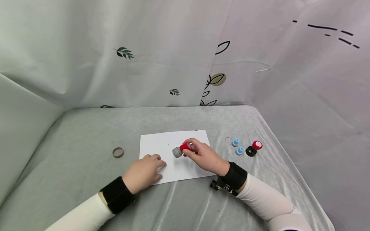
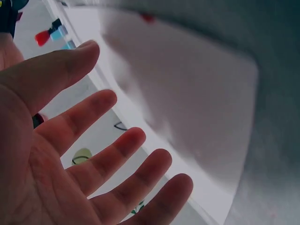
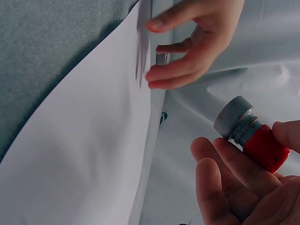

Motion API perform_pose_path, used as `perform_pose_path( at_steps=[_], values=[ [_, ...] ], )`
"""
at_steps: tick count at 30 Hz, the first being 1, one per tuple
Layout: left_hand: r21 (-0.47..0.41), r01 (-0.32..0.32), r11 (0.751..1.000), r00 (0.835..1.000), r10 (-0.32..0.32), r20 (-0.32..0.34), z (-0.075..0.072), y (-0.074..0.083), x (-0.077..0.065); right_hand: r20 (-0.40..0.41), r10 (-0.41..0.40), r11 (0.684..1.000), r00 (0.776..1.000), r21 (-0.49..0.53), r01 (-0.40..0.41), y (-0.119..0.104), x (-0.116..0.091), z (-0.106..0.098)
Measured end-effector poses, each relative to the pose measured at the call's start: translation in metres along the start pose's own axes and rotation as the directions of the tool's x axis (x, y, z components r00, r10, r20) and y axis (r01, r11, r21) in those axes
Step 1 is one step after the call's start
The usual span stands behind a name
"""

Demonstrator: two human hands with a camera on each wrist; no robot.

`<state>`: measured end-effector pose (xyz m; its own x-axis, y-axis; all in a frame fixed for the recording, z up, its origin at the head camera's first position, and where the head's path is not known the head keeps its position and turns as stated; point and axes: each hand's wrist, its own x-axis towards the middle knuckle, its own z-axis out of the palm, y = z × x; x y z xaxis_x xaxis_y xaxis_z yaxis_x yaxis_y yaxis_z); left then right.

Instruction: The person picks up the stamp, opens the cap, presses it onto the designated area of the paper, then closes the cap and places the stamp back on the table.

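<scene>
My right hand (image 1: 206, 157) pinches a stamp (image 3: 241, 124) with a red handle and a grey round end between thumb and fingers. It is held tilted above the white sheet of paper (image 1: 173, 173), grey end toward the left. Over the sheet's left part is my left hand (image 1: 143, 173), fingers spread and holding nothing; its fingertips are close over the paper in the right wrist view. Small dark specks show on the paper near its upper middle, and a small red mark sits on its edge in the left wrist view.
A second stamp (image 1: 257, 145), red-knobbed with a black base, stands at the right. Beside it are two light blue caps (image 1: 235, 142) and a thin ring (image 1: 228, 140). A grey-brown ring (image 1: 118, 152) lies at the left. Curtains (image 1: 162, 54) enclose the cloth-covered table.
</scene>
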<state>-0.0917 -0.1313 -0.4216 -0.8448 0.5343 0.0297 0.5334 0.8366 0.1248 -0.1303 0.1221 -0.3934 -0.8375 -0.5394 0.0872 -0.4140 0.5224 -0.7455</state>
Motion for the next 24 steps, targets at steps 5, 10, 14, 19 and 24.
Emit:
perform_pose_path(
  at_steps=[5, 10, 14, 19, 24],
  values=[
    [0.014, -0.024, 1.000, 1.000, 0.024, 0.013, 0.006, 0.004, 0.000, -0.004, -0.006, 1.000, 1.000, -0.006, 0.006, 0.001, 0.001, 0.001],
    [0.012, -0.019, 1.000, 0.999, 0.019, 0.029, 0.005, 0.004, -0.001, -0.002, -0.004, 1.000, 1.000, -0.003, 0.004, 0.002, 0.002, 0.002],
    [0.015, -0.012, 1.000, 0.999, 0.011, 0.052, 0.004, 0.006, -0.002, 0.004, -0.005, 1.000, 1.000, -0.004, 0.006, 0.002, 0.005, 0.004],
    [0.007, -0.026, 1.000, 0.999, 0.025, 0.043, 0.002, 0.007, -0.003, 0.013, -0.008, 1.000, 1.000, -0.022, 0.009, 0.003, 0.014, 0.010],
    [-0.005, -0.048, 0.999, 0.999, 0.049, 0.014, 0.002, 0.006, -0.005, 0.021, -0.012, 0.996, 1.000, -0.084, 0.014, 0.002, 0.032, 0.019]
  ],
)
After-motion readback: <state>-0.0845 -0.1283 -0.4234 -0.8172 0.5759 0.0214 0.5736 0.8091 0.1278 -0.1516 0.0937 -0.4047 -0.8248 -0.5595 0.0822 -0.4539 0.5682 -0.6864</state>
